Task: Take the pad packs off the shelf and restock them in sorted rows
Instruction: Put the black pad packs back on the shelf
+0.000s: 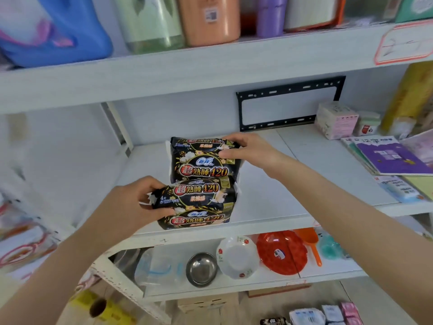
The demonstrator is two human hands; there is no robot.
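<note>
Black pad packs marked "420" lie on the white middle shelf in two small stacks. My left hand grips the left end of the top pack of the front stack, which rests on a lower front pack. Farther back, my right hand holds the right end of the top pack of the rear stack, lying on another black pack. More pad packs in white and pink lie at the bottom edge, on the floor.
Books and small boxes sit at the right of the middle shelf. A black bracket is fixed on the back wall. Bottles stand on the upper shelf. Bowls and plates fill the lower shelf.
</note>
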